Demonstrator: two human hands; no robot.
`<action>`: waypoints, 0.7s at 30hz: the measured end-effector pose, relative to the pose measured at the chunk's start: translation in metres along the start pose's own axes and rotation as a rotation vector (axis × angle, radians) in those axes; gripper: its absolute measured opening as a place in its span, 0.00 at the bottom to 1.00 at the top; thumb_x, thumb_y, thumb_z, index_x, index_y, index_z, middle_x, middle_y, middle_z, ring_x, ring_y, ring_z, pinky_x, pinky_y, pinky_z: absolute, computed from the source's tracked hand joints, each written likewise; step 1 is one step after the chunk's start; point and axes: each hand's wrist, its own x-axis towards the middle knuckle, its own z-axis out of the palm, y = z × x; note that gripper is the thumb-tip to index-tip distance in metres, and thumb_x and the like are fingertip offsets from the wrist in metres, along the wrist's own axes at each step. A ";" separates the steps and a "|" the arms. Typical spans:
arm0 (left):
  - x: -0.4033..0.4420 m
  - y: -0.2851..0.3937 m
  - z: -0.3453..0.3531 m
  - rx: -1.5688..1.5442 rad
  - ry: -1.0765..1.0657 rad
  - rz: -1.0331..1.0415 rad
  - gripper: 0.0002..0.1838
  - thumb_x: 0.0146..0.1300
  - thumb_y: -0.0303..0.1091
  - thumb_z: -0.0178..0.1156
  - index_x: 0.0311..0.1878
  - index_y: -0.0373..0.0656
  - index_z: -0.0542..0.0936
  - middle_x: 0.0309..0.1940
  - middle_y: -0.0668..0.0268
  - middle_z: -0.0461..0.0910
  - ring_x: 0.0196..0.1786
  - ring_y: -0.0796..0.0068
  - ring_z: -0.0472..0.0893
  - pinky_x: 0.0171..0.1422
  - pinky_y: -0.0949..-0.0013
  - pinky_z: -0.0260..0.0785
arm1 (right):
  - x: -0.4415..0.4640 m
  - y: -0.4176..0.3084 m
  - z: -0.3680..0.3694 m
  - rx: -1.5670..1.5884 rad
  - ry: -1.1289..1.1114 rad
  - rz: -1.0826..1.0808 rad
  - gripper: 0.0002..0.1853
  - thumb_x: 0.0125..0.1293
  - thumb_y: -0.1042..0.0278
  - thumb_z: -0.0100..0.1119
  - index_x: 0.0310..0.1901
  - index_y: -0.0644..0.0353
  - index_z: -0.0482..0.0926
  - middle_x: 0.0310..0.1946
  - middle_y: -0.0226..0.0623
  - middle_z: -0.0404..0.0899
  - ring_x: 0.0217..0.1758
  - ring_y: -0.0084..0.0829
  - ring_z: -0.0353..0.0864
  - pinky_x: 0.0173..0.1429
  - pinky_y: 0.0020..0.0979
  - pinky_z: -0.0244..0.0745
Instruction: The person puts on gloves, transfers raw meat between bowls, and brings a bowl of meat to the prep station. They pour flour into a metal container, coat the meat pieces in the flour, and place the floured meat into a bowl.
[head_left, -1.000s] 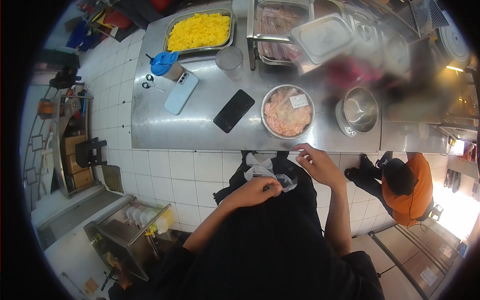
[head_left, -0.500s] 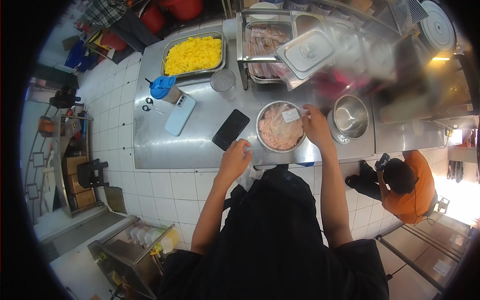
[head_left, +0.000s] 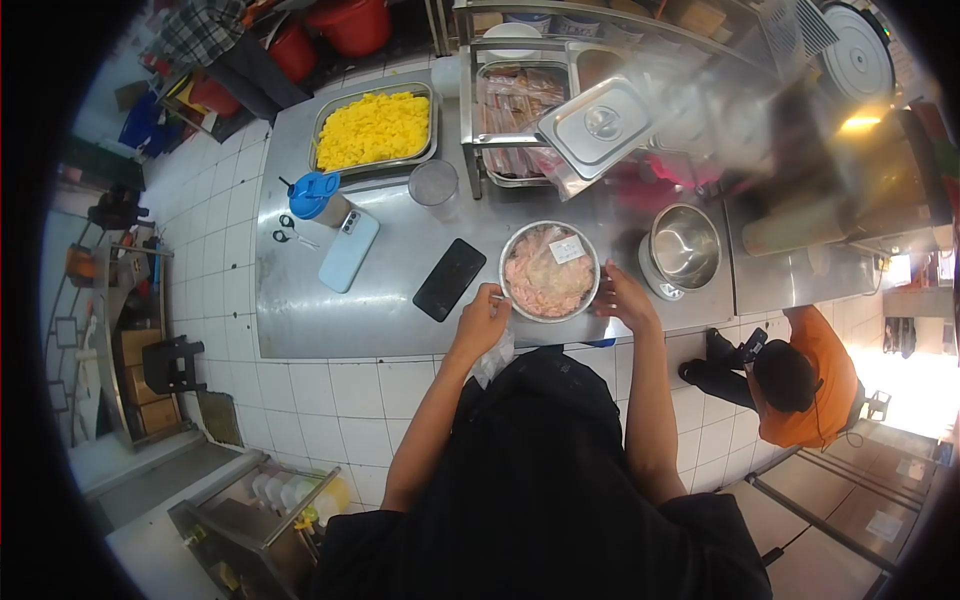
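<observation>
In front of me on the steel counter stands a round metal bowl [head_left: 507,294] of pale pink raw meat [head_left: 540,280]. A white label [head_left: 566,249] lies on the clear plastic over the meat. My left hand [head_left: 482,318] is closed, thumb and finger pinched at the bowl's left rim. Below that hand hangs a crumpled clear plastic bag [head_left: 495,360]; whether the hand holds it too is hidden. At the bowl's right side is my right hand [head_left: 628,298], fingers apart and curved along the rim. A black phone [head_left: 449,280] lies left of the bowl.
An empty steel bowl [head_left: 686,248] stands on a white base to the right. Farther left are a light blue phone [head_left: 350,252], scissors [head_left: 284,229], a blue-lidded shaker [head_left: 316,197], a clear cup [head_left: 433,185] and a yellow-filled tray [head_left: 427,150]. A person in orange [head_left: 815,380] crouches at right.
My left hand has moved right to the bowl's left rim. My right hand has dropped from the upper right rim to the bowl's lower right side. The bowl stays in place on the counter.
</observation>
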 end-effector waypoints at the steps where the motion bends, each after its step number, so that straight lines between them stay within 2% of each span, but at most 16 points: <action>1: 0.002 -0.001 0.001 -0.008 -0.002 -0.005 0.18 0.68 0.40 0.60 0.56 0.42 0.72 0.40 0.53 0.85 0.42 0.51 0.85 0.48 0.55 0.75 | 0.003 0.002 0.003 0.108 -0.034 -0.036 0.21 0.70 0.49 0.62 0.51 0.60 0.76 0.42 0.35 0.79 0.39 0.27 0.82 0.43 0.32 0.81; 3: 0.004 -0.001 0.002 -0.026 -0.001 -0.013 0.19 0.68 0.40 0.60 0.57 0.42 0.72 0.40 0.53 0.85 0.43 0.51 0.85 0.49 0.55 0.75 | 0.014 0.009 0.011 0.320 -0.106 -0.114 0.21 0.70 0.50 0.62 0.53 0.58 0.75 0.45 0.34 0.77 0.41 0.28 0.80 0.46 0.33 0.80; 4: 0.004 0.000 0.002 -0.025 -0.003 -0.011 0.20 0.68 0.40 0.60 0.57 0.42 0.72 0.41 0.53 0.85 0.43 0.50 0.85 0.49 0.55 0.75 | 0.024 0.016 0.008 0.442 -0.036 -0.178 0.13 0.71 0.62 0.60 0.51 0.59 0.77 0.38 0.31 0.79 0.37 0.26 0.80 0.47 0.34 0.78; 7: 0.002 0.000 0.002 -0.038 0.000 -0.012 0.20 0.68 0.40 0.60 0.59 0.42 0.71 0.42 0.53 0.85 0.44 0.50 0.85 0.50 0.55 0.74 | 0.030 0.020 0.006 0.151 0.266 -0.389 0.08 0.71 0.65 0.59 0.43 0.59 0.79 0.38 0.30 0.80 0.43 0.24 0.80 0.47 0.33 0.74; 8: 0.002 -0.001 0.002 -0.046 -0.003 -0.014 0.21 0.68 0.40 0.59 0.60 0.42 0.71 0.42 0.53 0.85 0.44 0.50 0.85 0.50 0.55 0.74 | 0.021 0.017 0.022 0.015 0.463 -0.577 0.07 0.70 0.67 0.58 0.36 0.61 0.78 0.34 0.34 0.80 0.42 0.28 0.79 0.41 0.34 0.71; 11: 0.000 0.001 -0.002 -0.072 -0.021 -0.029 0.21 0.69 0.39 0.59 0.61 0.42 0.71 0.42 0.53 0.85 0.45 0.52 0.85 0.51 0.57 0.74 | -0.020 0.002 0.076 -0.445 0.522 -0.978 0.07 0.65 0.68 0.60 0.36 0.62 0.77 0.31 0.40 0.79 0.37 0.36 0.78 0.40 0.38 0.69; 13: 0.000 0.001 -0.003 -0.095 -0.044 -0.041 0.21 0.69 0.38 0.59 0.62 0.43 0.71 0.42 0.53 0.85 0.46 0.54 0.85 0.52 0.58 0.74 | -0.038 0.002 0.109 -0.974 0.405 -1.357 0.06 0.64 0.70 0.58 0.39 0.61 0.80 0.33 0.39 0.80 0.38 0.38 0.78 0.44 0.38 0.72; 15: -0.001 -0.005 -0.006 -0.120 -0.070 -0.057 0.21 0.69 0.36 0.58 0.63 0.44 0.72 0.42 0.53 0.85 0.47 0.56 0.85 0.53 0.60 0.74 | -0.062 0.005 0.150 -1.367 0.153 -1.022 0.08 0.62 0.70 0.58 0.43 0.60 0.80 0.38 0.41 0.80 0.43 0.43 0.77 0.50 0.44 0.71; 18: -0.005 -0.038 -0.006 -0.178 -0.056 0.177 0.20 0.69 0.35 0.57 0.63 0.44 0.73 0.42 0.53 0.85 0.49 0.58 0.84 0.53 0.62 0.73 | -0.074 0.038 0.162 -1.344 -0.058 -1.219 0.11 0.62 0.66 0.60 0.44 0.59 0.80 0.40 0.40 0.81 0.46 0.42 0.77 0.51 0.46 0.70; 21: -0.021 -0.047 -0.024 -0.092 -0.071 0.007 0.17 0.70 0.34 0.56 0.59 0.43 0.76 0.42 0.52 0.85 0.47 0.59 0.85 0.52 0.63 0.74 | -0.089 0.049 0.153 -1.486 -0.139 -1.178 0.11 0.62 0.62 0.58 0.42 0.58 0.80 0.42 0.40 0.81 0.50 0.43 0.78 0.53 0.47 0.69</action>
